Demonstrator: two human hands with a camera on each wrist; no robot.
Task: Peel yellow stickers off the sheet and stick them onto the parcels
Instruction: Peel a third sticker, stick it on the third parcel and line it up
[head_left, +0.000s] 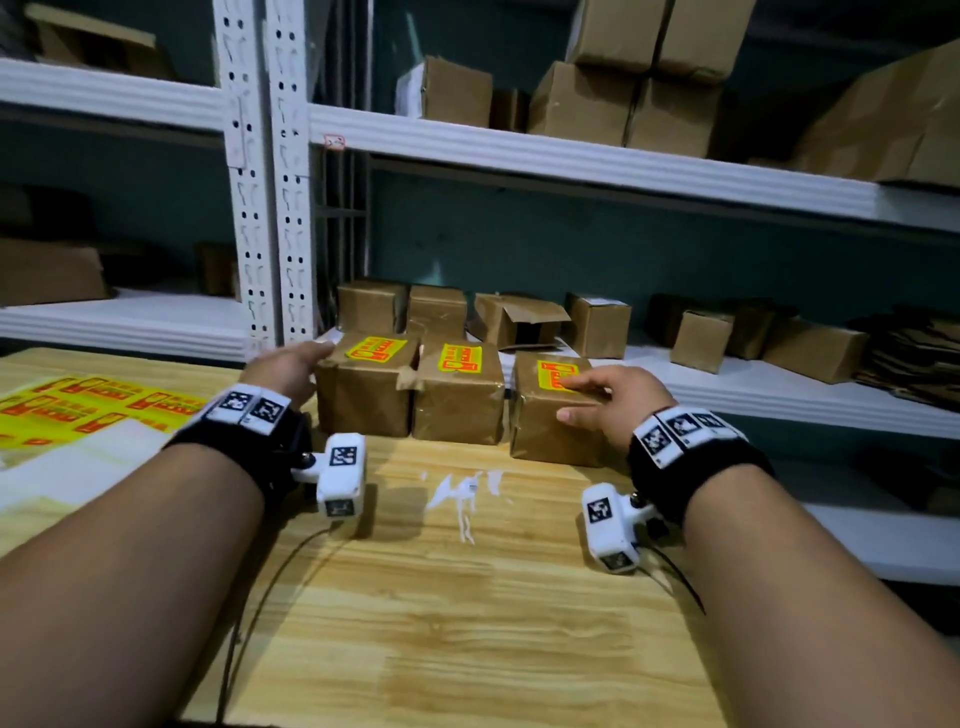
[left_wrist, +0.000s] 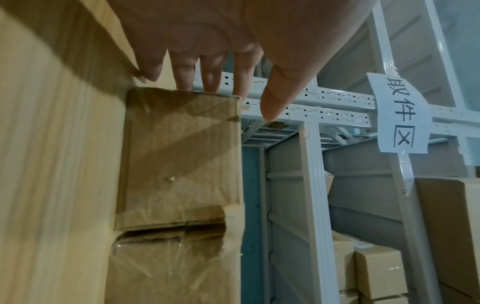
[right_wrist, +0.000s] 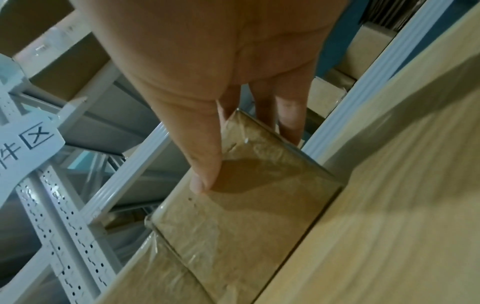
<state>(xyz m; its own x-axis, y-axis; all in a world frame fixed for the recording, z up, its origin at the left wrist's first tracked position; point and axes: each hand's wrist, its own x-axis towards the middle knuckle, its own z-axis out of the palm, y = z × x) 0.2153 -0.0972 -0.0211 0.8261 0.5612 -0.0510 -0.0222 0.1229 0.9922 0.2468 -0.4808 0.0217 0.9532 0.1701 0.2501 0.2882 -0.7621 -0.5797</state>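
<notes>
Three brown parcels stand in a row at the table's far edge. The left parcel (head_left: 363, 400), middle parcel (head_left: 460, 410) and right parcel (head_left: 540, 436) each carry a yellow sticker (head_left: 375, 349) with red print on top. My left hand (head_left: 306, 361) lies against the left parcel's (left_wrist: 182, 154) left side, with straight fingers (left_wrist: 184, 76) touching its edge. My right hand (head_left: 602, 400) rests on the right parcel (right_wrist: 246, 216). Its fingers press on top over that sticker (head_left: 551, 371) and its thumb (right_wrist: 203, 164) lies on the front face. The yellow sticker sheet (head_left: 88, 402) lies at the table's far left.
White backing paper (head_left: 67, 473) lies near the sheet. White scraps (head_left: 462, 493) are stuck mid-table on the wooden table (head_left: 467, 623). Behind the parcels, white metal shelves (head_left: 571, 161) hold several cardboard boxes (head_left: 597, 325). A perforated upright (head_left: 270, 208) stands at the back left.
</notes>
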